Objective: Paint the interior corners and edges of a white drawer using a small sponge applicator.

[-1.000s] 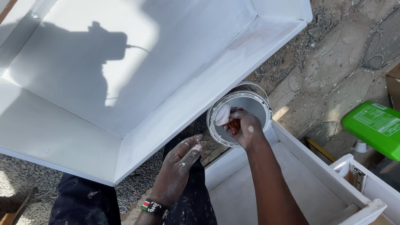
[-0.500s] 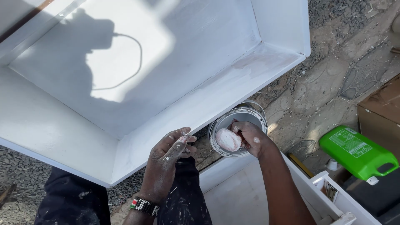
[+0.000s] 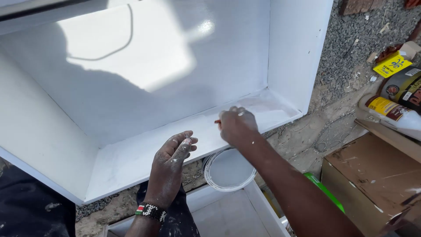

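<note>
Pressing down on the cabinet's bottom panel (image 3: 144, 153), the right hand (image 3: 237, 125) is keeping its grip closed around a mostly hidden pad, with the paint can (image 3: 228, 171) lying just below; the left hand (image 3: 169, 164) is resting open nearby.

Bright, hard sunlight from above. Glare patch on the back of the white cabinet (image 3: 144, 57), crossed by a thin curved cable shadow; darker shade over its lower left. Sharp focus throughout, slight blur on the right hand (image 3: 237, 125). Mild wide-angle bending at edges.

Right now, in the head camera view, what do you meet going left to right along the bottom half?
Left hand with beaded wristband → round white paint bucket → right hand, paint-flecked → green plastic jug → brown cardboard box.
</note>
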